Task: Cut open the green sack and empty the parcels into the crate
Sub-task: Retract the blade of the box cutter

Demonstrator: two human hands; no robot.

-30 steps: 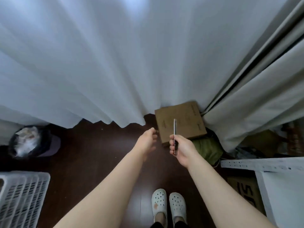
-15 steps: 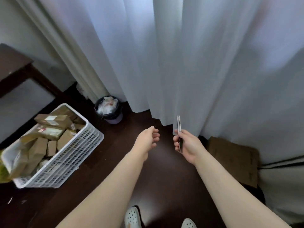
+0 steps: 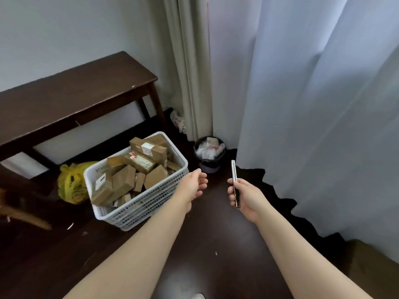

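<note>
A white perforated crate (image 3: 151,201) stands on the dark floor at centre left, filled with several brown cardboard parcels (image 3: 124,180). A yellow-green sack (image 3: 72,183) lies crumpled behind the crate's left side, under the table. My left hand (image 3: 195,186) hovers just right of the crate's near corner, fingers loosely curled and holding nothing. My right hand (image 3: 246,196) is closed around a slim metal cutter (image 3: 234,178) that points upward, further right over the bare floor.
A dark wooden table (image 3: 71,93) runs along the wall behind the crate. A small black bin (image 3: 209,155) with white waste stands by the curtains (image 3: 313,104). A brown cardboard box (image 3: 375,266) sits at the lower right edge.
The view has swung left: the crate, the sack and the table have come into sight, and the box by the curtain has slid to the lower right. My hands keep their pose.
</note>
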